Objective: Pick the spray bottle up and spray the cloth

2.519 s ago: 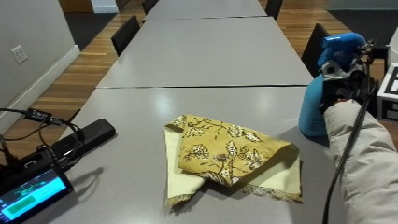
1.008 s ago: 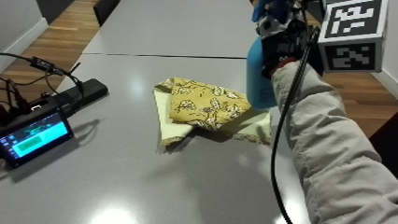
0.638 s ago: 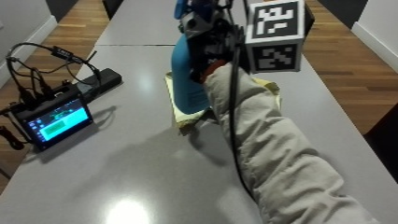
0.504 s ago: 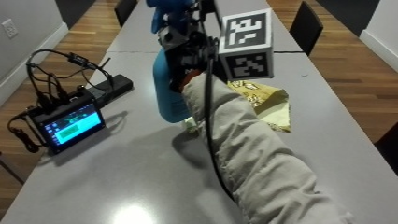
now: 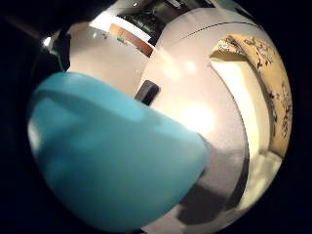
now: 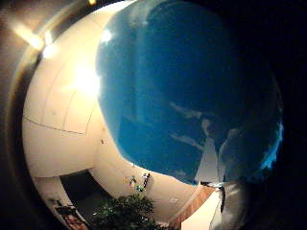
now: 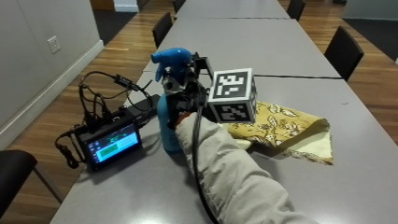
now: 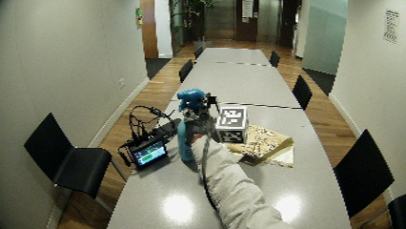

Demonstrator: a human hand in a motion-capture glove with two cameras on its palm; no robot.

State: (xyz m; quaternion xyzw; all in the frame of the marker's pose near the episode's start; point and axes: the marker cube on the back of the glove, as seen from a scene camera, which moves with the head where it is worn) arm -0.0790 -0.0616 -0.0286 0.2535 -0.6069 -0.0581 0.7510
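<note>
Grey table (image 7: 311, 186), grip (image 7: 185, 100) round bottle (image 7: 169, 130)

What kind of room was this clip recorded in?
Most likely an office meeting room: one long grey table made of joined sections runs down the room, black chairs line its sides, and the floor is wood.

outside: behind the arm, near | wide: higher, farther back | palm views: against spray bottle (image 5: 112, 161), perhaps touching
</note>
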